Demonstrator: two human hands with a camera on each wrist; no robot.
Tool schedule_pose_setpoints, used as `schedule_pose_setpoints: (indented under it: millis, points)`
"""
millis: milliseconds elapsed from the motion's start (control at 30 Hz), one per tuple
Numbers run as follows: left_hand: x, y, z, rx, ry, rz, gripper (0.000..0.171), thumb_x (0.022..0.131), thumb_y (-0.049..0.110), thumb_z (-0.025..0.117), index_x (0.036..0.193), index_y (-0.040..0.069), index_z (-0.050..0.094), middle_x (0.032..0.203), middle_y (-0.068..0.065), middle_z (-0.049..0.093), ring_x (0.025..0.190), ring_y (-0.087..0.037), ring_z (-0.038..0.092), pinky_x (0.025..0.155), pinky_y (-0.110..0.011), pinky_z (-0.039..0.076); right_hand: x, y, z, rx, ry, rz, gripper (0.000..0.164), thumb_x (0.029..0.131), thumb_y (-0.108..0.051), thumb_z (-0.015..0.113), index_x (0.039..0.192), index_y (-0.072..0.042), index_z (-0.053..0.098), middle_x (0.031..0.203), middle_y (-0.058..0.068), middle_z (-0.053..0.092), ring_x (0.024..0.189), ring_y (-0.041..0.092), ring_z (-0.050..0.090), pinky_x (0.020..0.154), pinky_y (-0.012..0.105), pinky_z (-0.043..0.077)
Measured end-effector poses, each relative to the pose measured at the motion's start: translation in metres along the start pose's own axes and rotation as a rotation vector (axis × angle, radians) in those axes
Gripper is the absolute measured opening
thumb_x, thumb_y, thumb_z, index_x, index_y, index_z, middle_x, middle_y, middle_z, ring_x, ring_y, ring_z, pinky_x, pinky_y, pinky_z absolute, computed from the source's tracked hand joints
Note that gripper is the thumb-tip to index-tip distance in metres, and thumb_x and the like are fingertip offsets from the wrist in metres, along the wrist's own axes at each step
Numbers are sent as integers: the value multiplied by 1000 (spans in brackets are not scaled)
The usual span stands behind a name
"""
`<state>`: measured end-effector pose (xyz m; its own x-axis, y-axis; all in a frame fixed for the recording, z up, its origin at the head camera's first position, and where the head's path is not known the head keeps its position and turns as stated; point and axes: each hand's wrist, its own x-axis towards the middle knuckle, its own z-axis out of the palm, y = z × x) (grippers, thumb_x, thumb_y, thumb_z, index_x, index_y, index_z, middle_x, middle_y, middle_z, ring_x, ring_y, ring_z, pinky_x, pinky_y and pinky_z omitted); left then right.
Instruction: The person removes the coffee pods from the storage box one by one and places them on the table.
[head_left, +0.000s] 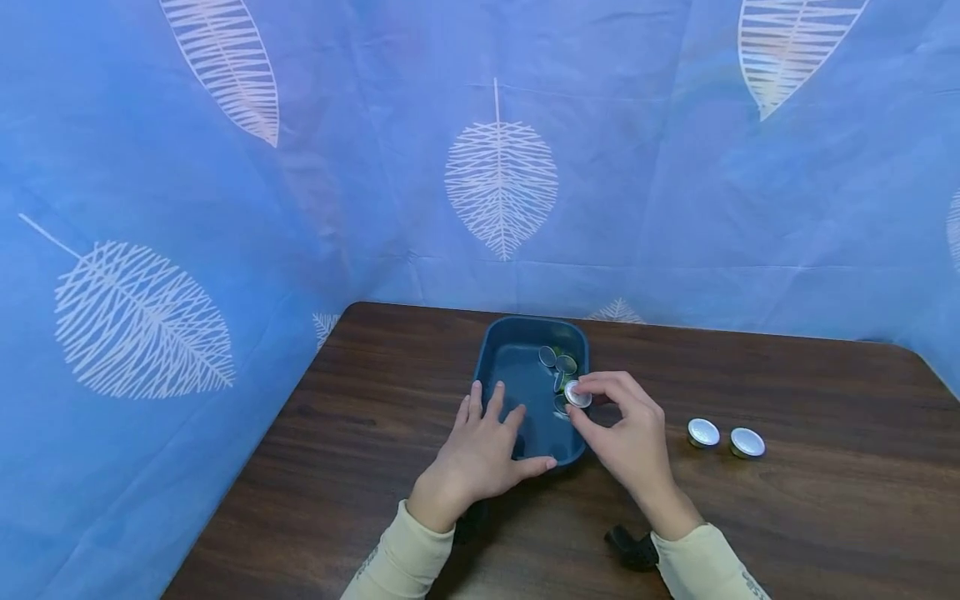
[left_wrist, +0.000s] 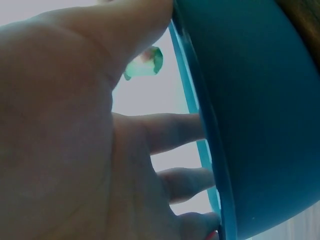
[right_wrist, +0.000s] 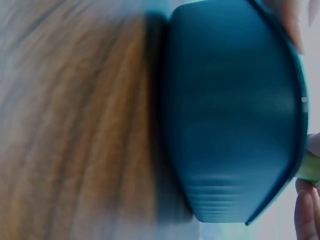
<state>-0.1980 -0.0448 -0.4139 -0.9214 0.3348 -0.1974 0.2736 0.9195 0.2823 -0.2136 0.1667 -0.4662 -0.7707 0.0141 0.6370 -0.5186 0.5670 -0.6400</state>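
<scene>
A deep blue-green plastic tray (head_left: pixel 513 354) sits on the wooden table. My left hand (head_left: pixel 480 454) lies across its front left rim, fingers spread; the left wrist view shows the fingertips along the rim of the tray wall (left_wrist: pixel 255 115). Thumb and fingers of my right hand (head_left: pixel 630 433) pinch a small round cup with a silvery foil lid (head_left: pixel 577 394) at the tray's right rim. Its green side (right_wrist: pixel 309 167) shows past the tray edge in the right wrist view. Several similar small cups (head_left: pixel 566 364) lie tipped in the right half of the tray.
Two more foil-lidded cups (head_left: pixel 703 432) stand lid up on the table (head_left: pixel 840 500) to the right of my right hand. A blue cloth (head_left: pixel 375 167) with white leaf prints hangs behind and to the left. A black device (head_left: pixel 632 548) is at the right wrist.
</scene>
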Motion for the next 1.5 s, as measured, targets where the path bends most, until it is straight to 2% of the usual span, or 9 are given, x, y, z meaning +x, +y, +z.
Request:
schedule_pose_setpoints:
  millis: [233, 433, 667, 967, 1167, 1500]
  points:
    - [1, 0, -1, -20, -4, -12, 85, 96, 71, 66, 161, 17, 53, 178, -16, 28, 167, -49, 12, 135, -60, 20, -2, -1, -7, -3, -16, -28, 30, 80, 1, 92, 103, -12, 80, 112, 2, 76, 97, 10, 69, 87, 7, 51]
    - [1, 1, 0, -26, -1, -11, 85, 96, 70, 67, 161, 17, 52, 178, -16, 28, 167, -49, 12, 135, -61, 20, -8, 0, -16, -12, 3, -41, 32, 77, 3, 93, 102, -11, 80, 111, 4, 77, 97, 9, 69, 88, 6, 50]
    - [1, 2, 0, -40, 9, -5, 86, 96, 69, 68, 162, 17, 51, 178, -17, 28, 167, -49, 12, 135, -61, 20, -18, 4, -31, -67, 12, -43, 35, 73, 5, 94, 100, -11, 79, 110, 3, 77, 96, 8, 69, 87, 7, 49]
    - [1, 1, 0, -59, -2, 0, 86, 97, 69, 67, 162, 17, 50, 179, -17, 25, 167, -49, 10, 135, -61, 18, -32, 10, -57, -90, 46, -52, 40, 69, 9, 93, 100, -11, 79, 106, 2, 78, 104, -10, 63, 91, 4, 45]
    - [0, 0, -1, -60, -3, 1, 86, 97, 69, 67, 163, 17, 49, 179, -17, 25, 167, -49, 9, 136, -61, 17, -37, 13, -74, -96, 24, -37, 35, 71, 8, 92, 99, -9, 79, 108, 5, 77, 109, -15, 60, 96, 1, 44]
    - [-1, 1, 0, -55, 2, 5, 87, 96, 70, 67, 162, 17, 50, 179, -18, 25, 167, -49, 10, 136, -61, 17, -44, 23, -98, -117, 46, -64, 36, 69, 12, 89, 100, -3, 79, 103, 11, 77, 109, -20, 58, 99, 0, 42]
